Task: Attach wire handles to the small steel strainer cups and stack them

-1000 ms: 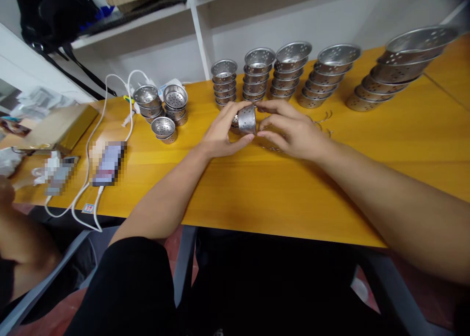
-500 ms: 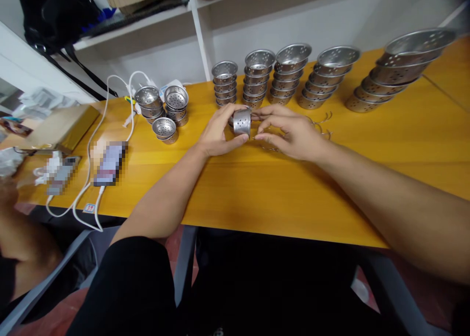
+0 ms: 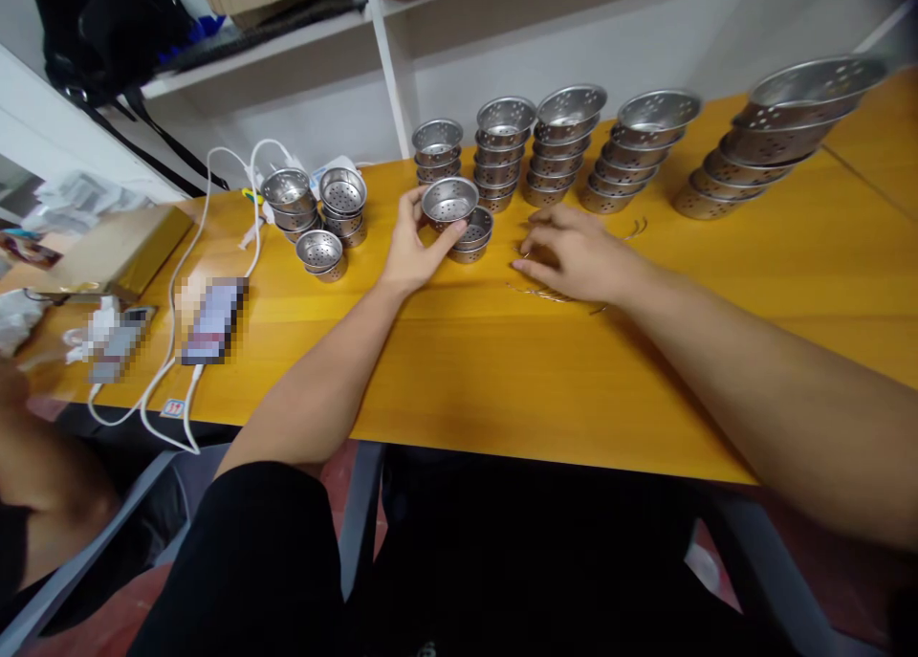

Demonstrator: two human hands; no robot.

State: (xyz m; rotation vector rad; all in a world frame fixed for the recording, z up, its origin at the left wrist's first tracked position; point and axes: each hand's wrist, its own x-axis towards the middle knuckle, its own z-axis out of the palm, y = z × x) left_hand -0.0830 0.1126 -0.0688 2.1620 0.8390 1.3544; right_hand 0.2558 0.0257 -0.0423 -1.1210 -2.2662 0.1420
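My left hand [image 3: 408, 251] grips a small perforated steel cup [image 3: 448, 201] by its rim, mouth up, just above another small cup [image 3: 474, 235] that sits on the yellow table [image 3: 502, 370]. My right hand [image 3: 574, 251] lies on the table to the right of them, fingers stretched over thin wire hooks [image 3: 559, 294]; whether it pinches one is hidden.
Stacks of perforated steel bowls [image 3: 566, 141] line the back, growing larger toward the right [image 3: 781, 131]. Three small cup piles [image 3: 316, 208] stand at the left near white cables [image 3: 179, 351] and two phones [image 3: 211, 317]. Another person's arm [image 3: 35, 485] shows at lower left.
The cup was held sideways between both hands; now my left hand alone holds it upright, moved left and back. My right hand let go and dropped onto the wire hooks.
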